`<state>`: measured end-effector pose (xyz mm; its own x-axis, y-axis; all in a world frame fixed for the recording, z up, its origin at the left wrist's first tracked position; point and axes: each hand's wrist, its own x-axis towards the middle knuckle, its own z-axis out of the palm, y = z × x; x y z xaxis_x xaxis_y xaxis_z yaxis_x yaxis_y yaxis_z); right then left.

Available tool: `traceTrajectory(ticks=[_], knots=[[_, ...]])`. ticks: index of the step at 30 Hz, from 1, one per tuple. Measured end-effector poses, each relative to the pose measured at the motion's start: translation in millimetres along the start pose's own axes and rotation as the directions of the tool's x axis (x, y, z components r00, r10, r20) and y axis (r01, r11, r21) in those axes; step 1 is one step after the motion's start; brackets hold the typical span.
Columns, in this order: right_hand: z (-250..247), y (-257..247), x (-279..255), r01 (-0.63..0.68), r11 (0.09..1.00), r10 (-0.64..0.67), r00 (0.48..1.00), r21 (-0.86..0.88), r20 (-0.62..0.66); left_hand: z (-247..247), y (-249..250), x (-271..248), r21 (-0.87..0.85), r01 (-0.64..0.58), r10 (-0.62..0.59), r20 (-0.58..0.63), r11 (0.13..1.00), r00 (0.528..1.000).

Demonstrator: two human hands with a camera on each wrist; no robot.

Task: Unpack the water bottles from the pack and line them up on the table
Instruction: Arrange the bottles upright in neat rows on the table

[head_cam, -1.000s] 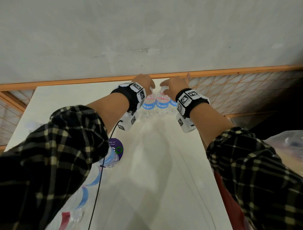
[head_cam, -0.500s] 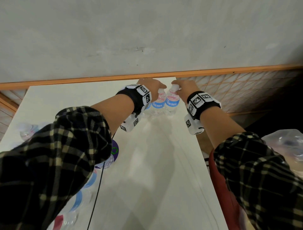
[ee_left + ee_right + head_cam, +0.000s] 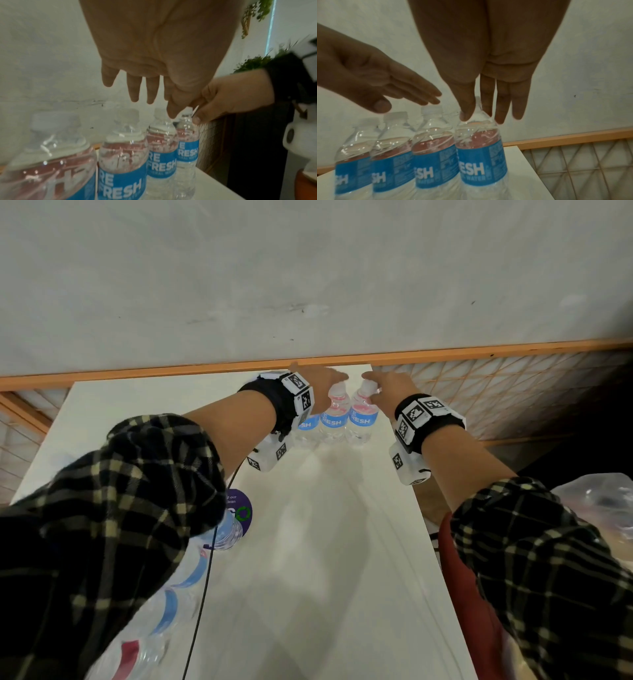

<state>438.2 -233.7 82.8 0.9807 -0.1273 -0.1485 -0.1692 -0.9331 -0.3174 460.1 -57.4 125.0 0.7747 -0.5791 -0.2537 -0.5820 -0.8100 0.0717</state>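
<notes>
Stood four bottles (image 3: 426,155) in a row at the table's (image 3: 308,577) far edge, right hand (image 3: 390,392) pinching the end bottle's neck, left hand (image 3: 325,385) spread loose above, pack (image 3: 178,587) seemingly part-full.

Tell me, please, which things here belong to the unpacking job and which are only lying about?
Belonging to the job:
- row of standing bottles at the table's far edge
- end bottle, pinched at the neck by the right hand
- left hand, open above the row
- pack of remaining bottles

Lying about:
- clear plastic bag
- black cable
- plants
</notes>
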Motion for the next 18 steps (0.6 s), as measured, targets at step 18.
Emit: traceTrajectory(ticks=[18], knots=[[92, -151, -155, 0.413, 0.863, -0.486, 0.835, 0.291, 0.257, 31, -114, -124, 0.211, 0.413, -0.453, 0.204, 0.886, 0.868]])
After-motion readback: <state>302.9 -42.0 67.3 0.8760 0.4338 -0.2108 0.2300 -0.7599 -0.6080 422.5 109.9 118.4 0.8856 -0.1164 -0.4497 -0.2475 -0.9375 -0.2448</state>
